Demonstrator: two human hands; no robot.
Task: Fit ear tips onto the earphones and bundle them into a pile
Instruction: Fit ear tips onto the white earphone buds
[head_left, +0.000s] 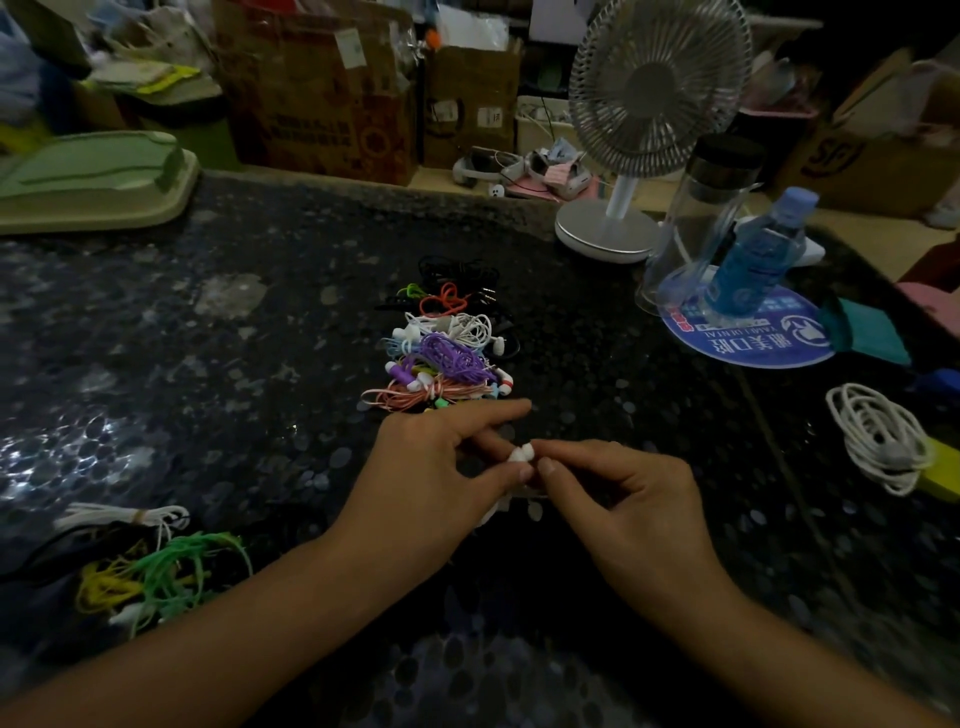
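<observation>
my left hand (436, 467) and my right hand (618, 499) meet just over the dark speckled table (208, 338), both pinching the same small white earbud piece (521, 454) between thumb and fingertips — whether the tip is seated on it i cannot tell. my left index finger sticks out straight past it, toward the pile. a bit of white cord shows under my left palm. just beyond my knuckles lies the pile of bundled earphones (447, 348) — pink, purple, white, orange and black coils packed together. a loose tangle of green, yellow and white earphones (150, 571) sits near my left forearm, and a white coiled set (878, 436) lies well off to the right. a desk fan (649, 104) and a blue bottle (753, 254) stand at the far right.
</observation>
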